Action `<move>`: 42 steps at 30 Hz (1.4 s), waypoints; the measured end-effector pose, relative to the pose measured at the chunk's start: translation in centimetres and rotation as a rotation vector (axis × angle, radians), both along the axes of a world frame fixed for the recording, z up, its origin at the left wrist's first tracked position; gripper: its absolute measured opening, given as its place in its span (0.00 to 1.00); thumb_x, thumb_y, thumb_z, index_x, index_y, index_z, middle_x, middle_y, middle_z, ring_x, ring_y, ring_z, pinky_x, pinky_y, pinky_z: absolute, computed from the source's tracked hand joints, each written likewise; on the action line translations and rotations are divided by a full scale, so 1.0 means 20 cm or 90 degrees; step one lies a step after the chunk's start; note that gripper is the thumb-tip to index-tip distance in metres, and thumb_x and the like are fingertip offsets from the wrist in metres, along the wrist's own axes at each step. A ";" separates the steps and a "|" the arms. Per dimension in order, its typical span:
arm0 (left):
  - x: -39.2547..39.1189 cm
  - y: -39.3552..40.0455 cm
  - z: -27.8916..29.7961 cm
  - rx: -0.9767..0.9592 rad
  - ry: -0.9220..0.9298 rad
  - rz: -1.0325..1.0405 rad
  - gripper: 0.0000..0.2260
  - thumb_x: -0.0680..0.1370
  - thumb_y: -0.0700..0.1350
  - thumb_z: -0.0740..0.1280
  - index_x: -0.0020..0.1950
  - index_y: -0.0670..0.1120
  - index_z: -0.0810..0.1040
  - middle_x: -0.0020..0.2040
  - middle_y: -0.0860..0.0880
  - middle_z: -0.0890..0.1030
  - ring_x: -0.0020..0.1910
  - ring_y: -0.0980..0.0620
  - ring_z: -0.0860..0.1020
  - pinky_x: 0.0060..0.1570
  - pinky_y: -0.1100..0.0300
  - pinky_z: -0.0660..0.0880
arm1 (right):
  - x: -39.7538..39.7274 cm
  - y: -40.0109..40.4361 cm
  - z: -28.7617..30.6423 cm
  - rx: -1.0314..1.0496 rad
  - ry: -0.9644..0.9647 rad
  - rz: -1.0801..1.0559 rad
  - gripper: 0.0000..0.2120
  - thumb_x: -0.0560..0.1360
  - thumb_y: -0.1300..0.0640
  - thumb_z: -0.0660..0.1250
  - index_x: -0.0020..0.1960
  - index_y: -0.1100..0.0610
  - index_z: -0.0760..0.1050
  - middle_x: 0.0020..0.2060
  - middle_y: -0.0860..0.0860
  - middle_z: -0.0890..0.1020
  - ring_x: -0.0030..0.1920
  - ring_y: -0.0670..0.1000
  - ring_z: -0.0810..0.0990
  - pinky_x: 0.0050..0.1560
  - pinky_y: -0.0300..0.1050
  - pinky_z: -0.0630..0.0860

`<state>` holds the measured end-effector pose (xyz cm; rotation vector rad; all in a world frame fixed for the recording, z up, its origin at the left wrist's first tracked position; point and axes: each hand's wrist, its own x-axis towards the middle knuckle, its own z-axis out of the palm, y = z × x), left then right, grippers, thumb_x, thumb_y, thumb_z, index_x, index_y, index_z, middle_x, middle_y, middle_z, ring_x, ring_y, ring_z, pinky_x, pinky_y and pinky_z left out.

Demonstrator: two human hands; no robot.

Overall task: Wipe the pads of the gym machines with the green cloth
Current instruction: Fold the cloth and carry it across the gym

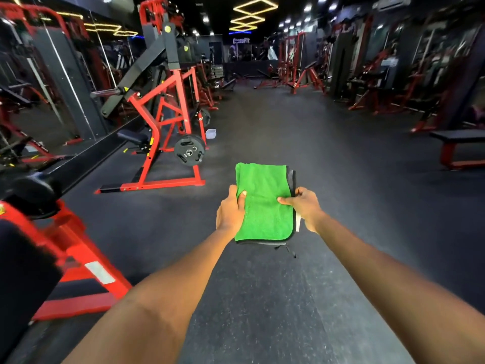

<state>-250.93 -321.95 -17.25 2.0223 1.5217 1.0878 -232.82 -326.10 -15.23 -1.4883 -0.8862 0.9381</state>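
- Out in front of the chest, over the dark floor (275, 127), the folded green cloth (265, 203) is lying flat between both hands.
- Left hand (231, 208) is pinching its left edge, thumb on top; right hand (305, 206) is pinching the right edge likewise.
- Its long axis is running straight ahead, away from the person.
- Nearest pad (23, 279) is sitting low left, closer to the left arm; no wiping is under way yet.

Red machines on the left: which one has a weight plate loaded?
The red-framed machine mid-left by the mirror wall: a black weight plate sits low on its frame. The nearer red machine at the bottom-left corner shows no plate.
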 end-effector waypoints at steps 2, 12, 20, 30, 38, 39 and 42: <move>0.14 0.13 -0.03 0.004 -0.019 -0.003 0.12 0.83 0.49 0.55 0.58 0.41 0.67 0.34 0.43 0.75 0.36 0.37 0.77 0.36 0.50 0.72 | 0.14 0.13 0.00 0.002 -0.024 -0.001 0.20 0.66 0.66 0.76 0.54 0.68 0.74 0.52 0.59 0.82 0.54 0.57 0.81 0.57 0.51 0.77; 0.77 0.82 0.03 -0.020 -0.045 -0.006 0.13 0.83 0.48 0.55 0.58 0.39 0.67 0.38 0.40 0.78 0.40 0.37 0.78 0.36 0.52 0.68 | 0.77 0.85 0.11 -0.006 -0.068 -0.012 0.18 0.66 0.67 0.76 0.52 0.70 0.74 0.51 0.60 0.82 0.54 0.57 0.81 0.56 0.52 0.77; 1.15 1.49 0.05 -0.012 -0.042 0.014 0.13 0.83 0.49 0.54 0.57 0.40 0.67 0.41 0.39 0.80 0.40 0.37 0.78 0.39 0.49 0.73 | 1.17 1.56 0.10 0.002 -0.084 0.003 0.18 0.66 0.66 0.76 0.52 0.70 0.74 0.52 0.61 0.81 0.55 0.58 0.80 0.58 0.53 0.77; 1.58 2.42 0.14 -0.027 -0.070 0.096 0.13 0.83 0.50 0.55 0.56 0.40 0.66 0.46 0.37 0.80 0.46 0.36 0.77 0.39 0.52 0.66 | 1.61 2.62 0.20 0.004 -0.104 0.063 0.14 0.65 0.65 0.78 0.43 0.61 0.73 0.51 0.60 0.82 0.48 0.53 0.79 0.55 0.51 0.77; 1.79 3.24 0.08 -0.025 -0.072 0.107 0.13 0.83 0.51 0.54 0.55 0.40 0.65 0.46 0.37 0.79 0.46 0.35 0.77 0.40 0.52 0.66 | 1.84 3.51 0.10 0.001 -0.112 0.089 0.19 0.64 0.64 0.78 0.51 0.68 0.76 0.50 0.58 0.83 0.53 0.55 0.81 0.54 0.48 0.77; 1.80 3.34 0.07 -0.022 -0.070 0.107 0.13 0.83 0.51 0.54 0.55 0.40 0.65 0.46 0.37 0.79 0.47 0.35 0.77 0.40 0.52 0.66 | 1.85 3.61 0.09 0.001 -0.110 0.088 0.19 0.64 0.64 0.78 0.51 0.68 0.76 0.50 0.57 0.83 0.54 0.55 0.80 0.53 0.48 0.77; 1.83 3.69 0.03 -0.027 -0.068 0.106 0.13 0.83 0.51 0.54 0.55 0.41 0.65 0.46 0.36 0.79 0.47 0.35 0.77 0.40 0.52 0.65 | 1.88 3.94 0.08 -0.013 -0.116 0.094 0.15 0.65 0.63 0.78 0.47 0.65 0.76 0.49 0.56 0.82 0.52 0.54 0.80 0.50 0.44 0.76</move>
